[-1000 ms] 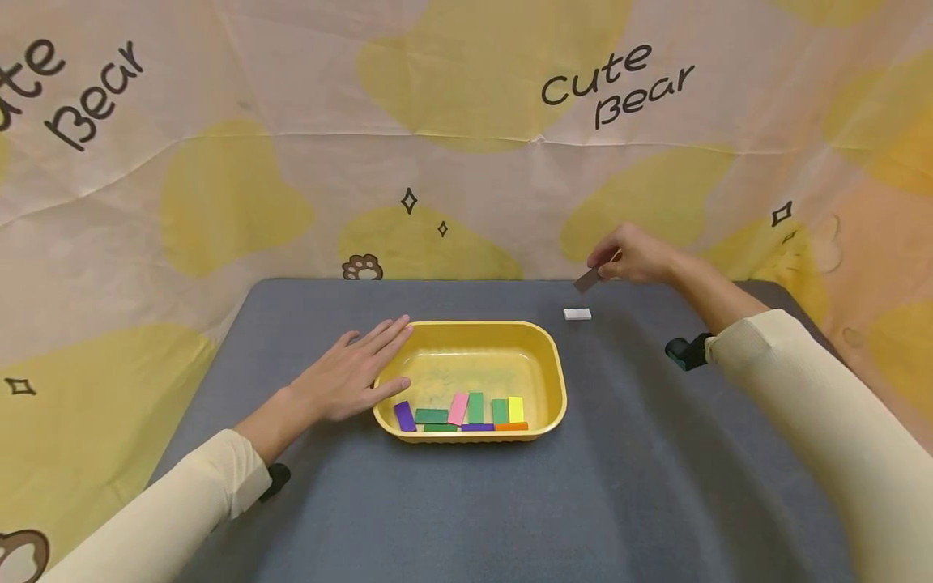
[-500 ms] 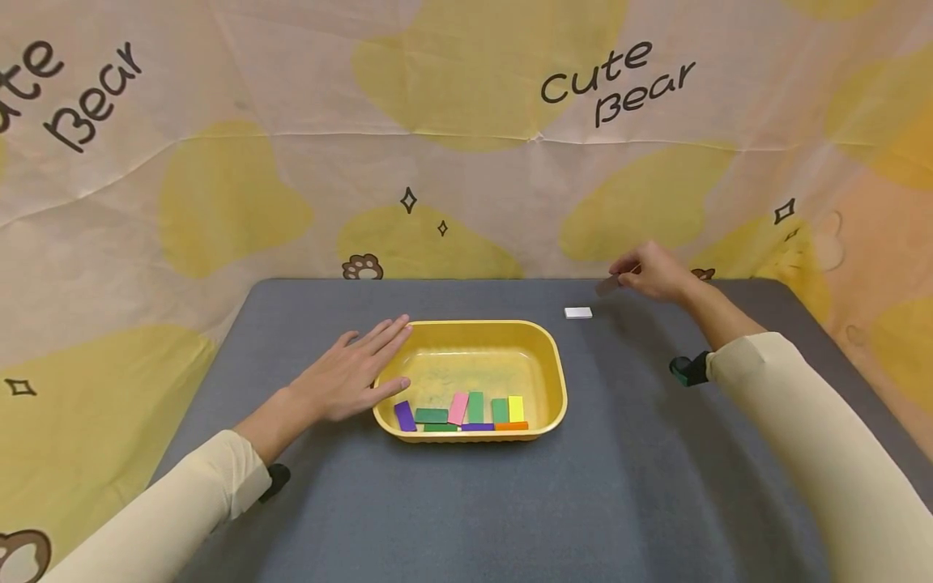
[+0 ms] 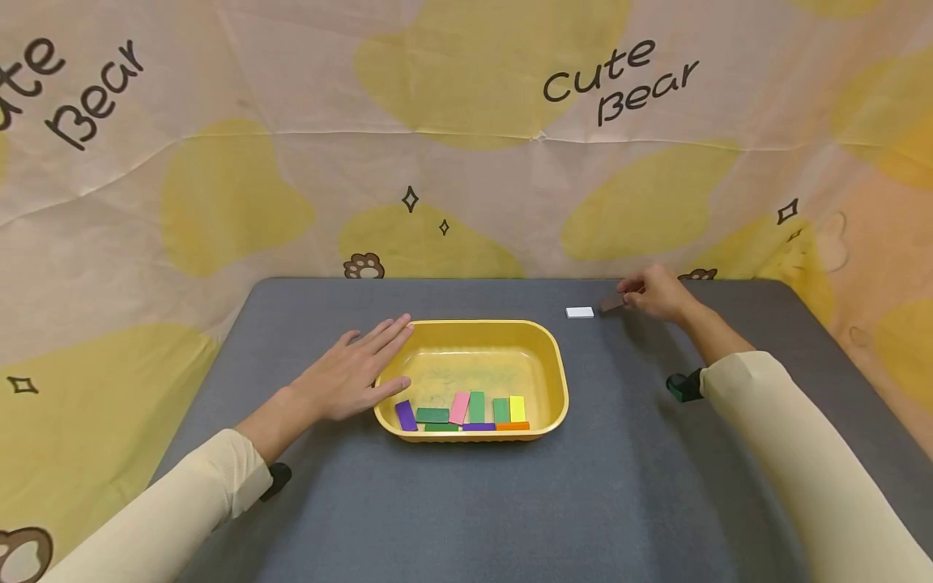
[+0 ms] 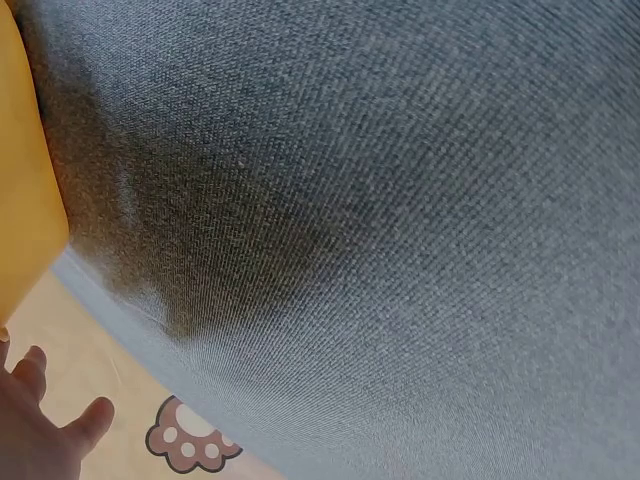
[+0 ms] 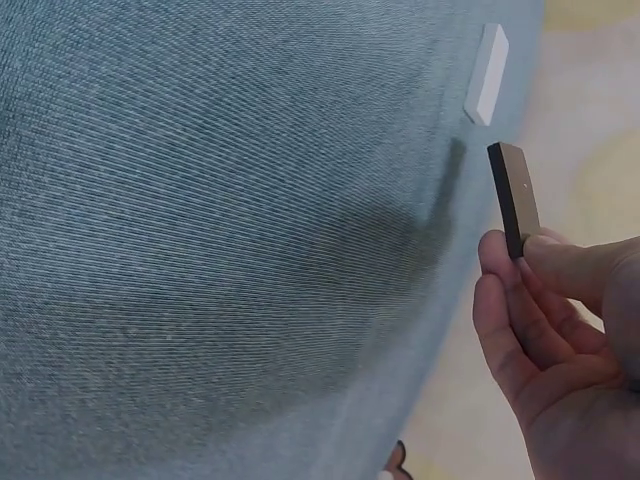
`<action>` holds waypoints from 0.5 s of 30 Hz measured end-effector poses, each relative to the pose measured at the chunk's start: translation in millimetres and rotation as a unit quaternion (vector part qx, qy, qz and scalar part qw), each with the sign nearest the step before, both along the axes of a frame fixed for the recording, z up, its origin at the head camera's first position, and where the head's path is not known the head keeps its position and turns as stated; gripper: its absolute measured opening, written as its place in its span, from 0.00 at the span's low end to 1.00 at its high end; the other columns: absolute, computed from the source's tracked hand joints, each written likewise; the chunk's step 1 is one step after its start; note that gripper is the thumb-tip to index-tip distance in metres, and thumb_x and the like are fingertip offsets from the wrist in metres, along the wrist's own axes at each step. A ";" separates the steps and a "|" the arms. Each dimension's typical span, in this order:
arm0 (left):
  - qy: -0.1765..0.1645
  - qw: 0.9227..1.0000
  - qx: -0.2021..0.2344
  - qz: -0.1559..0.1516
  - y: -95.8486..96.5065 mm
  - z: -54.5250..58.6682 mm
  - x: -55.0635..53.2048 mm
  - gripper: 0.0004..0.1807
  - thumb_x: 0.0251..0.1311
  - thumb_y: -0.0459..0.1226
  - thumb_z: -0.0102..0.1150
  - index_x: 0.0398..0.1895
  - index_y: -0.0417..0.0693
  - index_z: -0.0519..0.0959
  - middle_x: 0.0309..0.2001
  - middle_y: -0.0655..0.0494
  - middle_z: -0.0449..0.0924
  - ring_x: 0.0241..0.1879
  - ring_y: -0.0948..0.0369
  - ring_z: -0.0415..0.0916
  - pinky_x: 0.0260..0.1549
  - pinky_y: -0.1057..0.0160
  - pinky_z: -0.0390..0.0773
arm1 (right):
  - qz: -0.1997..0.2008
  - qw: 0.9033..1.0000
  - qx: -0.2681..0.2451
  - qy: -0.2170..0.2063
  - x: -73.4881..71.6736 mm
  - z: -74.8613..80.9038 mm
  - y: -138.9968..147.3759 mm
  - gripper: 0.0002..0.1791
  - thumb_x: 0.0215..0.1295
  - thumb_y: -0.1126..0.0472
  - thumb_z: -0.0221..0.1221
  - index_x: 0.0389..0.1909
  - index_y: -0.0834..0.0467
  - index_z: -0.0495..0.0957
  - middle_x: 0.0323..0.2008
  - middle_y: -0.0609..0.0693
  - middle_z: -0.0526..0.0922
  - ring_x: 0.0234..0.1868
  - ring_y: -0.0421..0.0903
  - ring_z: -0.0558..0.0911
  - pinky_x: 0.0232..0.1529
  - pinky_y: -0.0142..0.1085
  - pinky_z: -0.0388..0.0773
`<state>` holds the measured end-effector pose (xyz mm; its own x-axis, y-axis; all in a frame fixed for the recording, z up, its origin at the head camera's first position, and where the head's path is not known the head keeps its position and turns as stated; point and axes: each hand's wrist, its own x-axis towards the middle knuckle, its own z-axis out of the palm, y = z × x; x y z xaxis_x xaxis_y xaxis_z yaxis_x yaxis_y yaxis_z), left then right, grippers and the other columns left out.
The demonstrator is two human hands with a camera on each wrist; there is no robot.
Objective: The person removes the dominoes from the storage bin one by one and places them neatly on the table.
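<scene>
Near the table's far edge my right hand (image 3: 658, 293) pinches a dark brown domino-like block (image 3: 611, 303) by one end, between thumb and fingers. In the right wrist view the brown block (image 5: 517, 195) points toward a white block (image 5: 488, 75) of similar shape lying flat on the cloth. The white block (image 3: 579, 312) sits just left of the brown one in the head view. My left hand (image 3: 350, 374) rests with straight, spread fingers on the left rim of a yellow tray (image 3: 560, 364). Part of that hand (image 4: 45, 420) shows in the left wrist view, beside the tray's wall.
Along the tray's near side lie several colored blocks, among them a purple block (image 3: 406, 415), a pink block (image 3: 459, 408), a yellow block (image 3: 517, 408) and an orange block (image 3: 513, 426). Grey cloth covers the table (image 3: 466, 510). A printed curtain (image 3: 452, 162) hangs behind the far edge.
My right hand has moved right and down toward the table with the brown block, which is now beside the white block instead of above it. The left hand stays on the rim.
</scene>
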<state>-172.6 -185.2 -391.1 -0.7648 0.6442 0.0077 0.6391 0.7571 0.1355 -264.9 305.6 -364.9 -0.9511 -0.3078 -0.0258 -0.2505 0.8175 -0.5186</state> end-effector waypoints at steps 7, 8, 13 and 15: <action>-0.002 1.000 0.000 -0.002 -0.2 1.6 1.3 0.45 0.70 0.61 0.43 0.80 0.47 0.47 0.80 0.53 0.41 0.77 0.51 0.46 0.65 0.34 0.57 | -0.013 1.000 -0.004 -0.012 2.4 -9.8 4.2 0.10 0.65 0.76 0.56 0.44 0.77 0.80 0.36 0.67 0.85 0.38 0.61 0.84 0.40 0.49 0.79; -0.002 1.000 0.001 -0.002 -0.3 1.1 1.4 0.44 0.70 0.61 0.43 0.80 0.47 0.47 0.80 0.53 0.42 0.77 0.51 0.46 0.65 0.34 0.57 | -0.017 1.000 -0.003 -0.015 2.4 -11.5 4.6 0.10 0.65 0.75 0.56 0.45 0.76 0.80 0.36 0.67 0.85 0.38 0.60 0.85 0.40 0.48 0.79; -0.002 1.000 -0.001 -0.001 -0.5 0.5 1.6 0.44 0.70 0.61 0.43 0.80 0.48 0.47 0.80 0.53 0.42 0.77 0.51 0.47 0.65 0.34 0.57 | -0.034 0.999 0.003 -0.026 1.0 -16.7 5.4 0.11 0.66 0.74 0.56 0.45 0.74 0.81 0.34 0.63 0.86 0.36 0.57 0.85 0.35 0.41 0.76; -0.001 1.000 -0.002 0.001 -0.5 0.8 1.5 0.44 0.70 0.61 0.43 0.80 0.48 0.46 0.80 0.54 0.42 0.77 0.51 0.47 0.65 0.35 0.58 | -0.036 0.999 0.006 -0.027 0.8 -17.1 5.2 0.11 0.66 0.73 0.55 0.45 0.74 0.81 0.33 0.62 0.86 0.35 0.55 0.85 0.33 0.39 0.74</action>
